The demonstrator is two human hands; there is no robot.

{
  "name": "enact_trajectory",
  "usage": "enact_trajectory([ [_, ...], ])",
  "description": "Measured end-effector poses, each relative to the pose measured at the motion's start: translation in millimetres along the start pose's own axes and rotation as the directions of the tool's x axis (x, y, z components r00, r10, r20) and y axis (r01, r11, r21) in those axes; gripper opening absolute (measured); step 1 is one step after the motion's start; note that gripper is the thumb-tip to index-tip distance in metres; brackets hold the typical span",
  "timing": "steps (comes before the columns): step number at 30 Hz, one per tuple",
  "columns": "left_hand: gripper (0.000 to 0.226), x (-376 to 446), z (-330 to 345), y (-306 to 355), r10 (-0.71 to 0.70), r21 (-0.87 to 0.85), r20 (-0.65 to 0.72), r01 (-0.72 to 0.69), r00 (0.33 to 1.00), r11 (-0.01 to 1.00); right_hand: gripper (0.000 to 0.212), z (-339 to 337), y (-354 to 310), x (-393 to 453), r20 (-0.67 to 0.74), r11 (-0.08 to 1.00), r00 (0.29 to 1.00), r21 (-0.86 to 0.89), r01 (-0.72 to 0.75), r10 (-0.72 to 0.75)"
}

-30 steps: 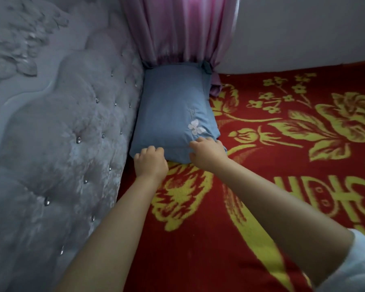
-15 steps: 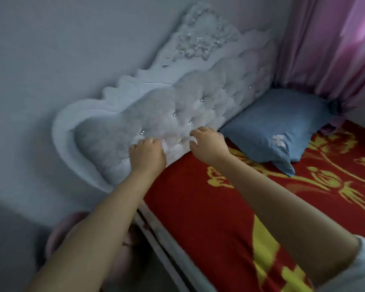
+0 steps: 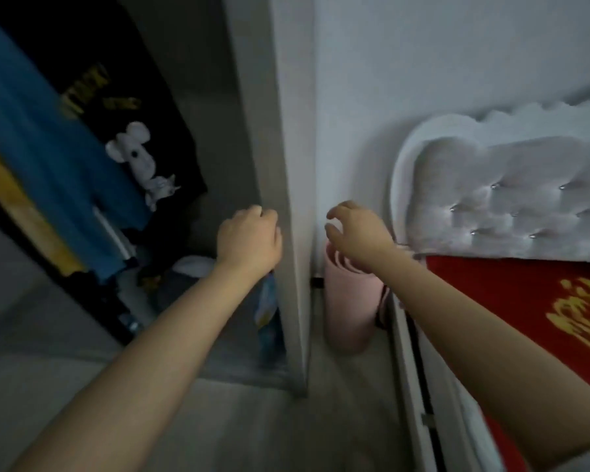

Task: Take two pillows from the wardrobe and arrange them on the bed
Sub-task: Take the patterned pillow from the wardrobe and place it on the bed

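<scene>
The open wardrobe (image 3: 198,137) fills the left half of the view, dark inside. My left hand (image 3: 249,238) is curled loosely in front of the wardrobe's grey side panel (image 3: 286,165) and holds nothing. My right hand (image 3: 358,229) hangs in the air to the right of that panel, fingers bent and apart, with nothing in it. The bed (image 3: 511,301) with its red and yellow cover lies at the right, below the white padded headboard (image 3: 511,199). A bluish bundle (image 3: 268,301) leans low inside the wardrobe, half hidden by my left forearm. No pillow is in view on the bed.
A blue garment (image 3: 45,158) and a black shirt with a white mouse print (image 3: 137,158) hang in the wardrobe. A rolled pink mat (image 3: 348,301) stands on the grey floor between wardrobe panel and bed frame. Folded things lie low in the wardrobe.
My view has swung left from the blue pillow at the headboard to the wardrobe. Both hands let go of the pillow and now hang in the air without anything in them.
</scene>
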State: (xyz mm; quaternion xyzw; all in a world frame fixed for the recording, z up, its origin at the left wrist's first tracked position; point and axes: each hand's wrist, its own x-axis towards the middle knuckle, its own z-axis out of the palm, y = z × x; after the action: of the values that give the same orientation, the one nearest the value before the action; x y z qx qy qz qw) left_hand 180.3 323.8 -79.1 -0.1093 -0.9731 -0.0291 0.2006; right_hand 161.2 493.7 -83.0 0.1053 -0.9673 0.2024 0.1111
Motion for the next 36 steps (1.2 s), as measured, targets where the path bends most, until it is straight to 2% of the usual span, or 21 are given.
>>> enact_trajectory([
  [5,0.024,-87,-19,-113,-0.198,0.111,0.093,0.188,0.976,0.976,0.027,59,-124,-21,0.103,0.99,0.988,0.094,0.101,-0.111],
  [9,0.021,-117,-5,-182,-0.309,0.149,0.142,0.289,0.94,0.946,0.025,107,-181,-3,0.191,0.981,0.967,0.131,0.143,-0.167],
  [12,0.023,-119,20,-232,-0.364,0.164,0.2,0.336,0.91,0.928,0.028,148,-207,26,0.249,0.982,0.956,0.147,0.118,-0.152],
  [18,0.025,-66,78,-321,-0.389,0.202,0.343,0.337,0.855,0.92,0.024,224,-234,108,0.284,0.98,0.954,0.198,0.035,-0.091],
  [22,0.025,-11,106,-363,-0.321,0.168,0.43,0.275,0.844,0.947,0.025,253,-236,166,0.337,0.987,0.941,0.155,-0.038,-0.017],
  [28,0.031,80,165,-393,-0.167,0.075,0.555,0.151,0.815,0.986,0.022,282,-184,241,0.306,0.942,0.906,0.073,-0.329,0.293],
  [30,0.034,119,188,-397,-0.162,0.066,0.616,0.154,0.771,0.986,0.021,290,-159,255,0.233,0.881,0.864,0.058,-0.47,0.446],
  [31,0.035,138,198,-397,-0.144,0.068,0.646,0.132,0.749,0.989,0.024,292,-146,260,0.199,0.828,0.819,0.054,-0.558,0.539],
  [34,0.032,184,222,-385,0.042,-0.009,0.668,-0.048,0.743,0.999,0.031,291,-112,268,0.094,0.645,0.649,0.069,-0.761,0.755],
  [36,0.031,209,237,-377,0.186,-0.083,0.643,-0.174,0.743,0.981,0.032,292,-94,269,0.043,0.489,0.496,0.11,-0.865,0.867],
])
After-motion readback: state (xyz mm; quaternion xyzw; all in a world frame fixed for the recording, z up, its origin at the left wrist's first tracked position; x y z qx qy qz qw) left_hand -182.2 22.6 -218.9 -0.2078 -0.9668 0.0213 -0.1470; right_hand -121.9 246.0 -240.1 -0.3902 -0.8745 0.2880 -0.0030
